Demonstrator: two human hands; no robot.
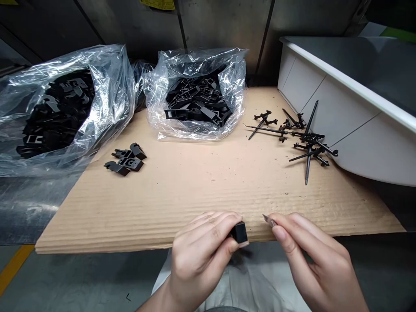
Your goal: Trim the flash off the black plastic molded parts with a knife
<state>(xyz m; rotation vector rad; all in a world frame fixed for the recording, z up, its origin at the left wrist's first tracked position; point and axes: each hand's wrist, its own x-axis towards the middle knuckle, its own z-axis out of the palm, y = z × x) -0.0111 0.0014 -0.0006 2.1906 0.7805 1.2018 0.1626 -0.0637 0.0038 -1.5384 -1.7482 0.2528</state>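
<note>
The person's left hand (198,255) is gripping a black plastic part (239,232) over the near edge of a cardboard sheet (182,203), its fingers (208,229) pressed together around the part. The right hand (312,255) is pinching what is probably a small blade (269,220) between thumb and fingertips, though it's hard to be sure from here, and holding it just beside the part. Farther back, a clear bag (113,86) and a second bag (227,73) are sitting full of black parts. A small pile (126,159) is lying on the cardboard, and black sprues (292,138) are scattered near a white bin (357,104).
</note>
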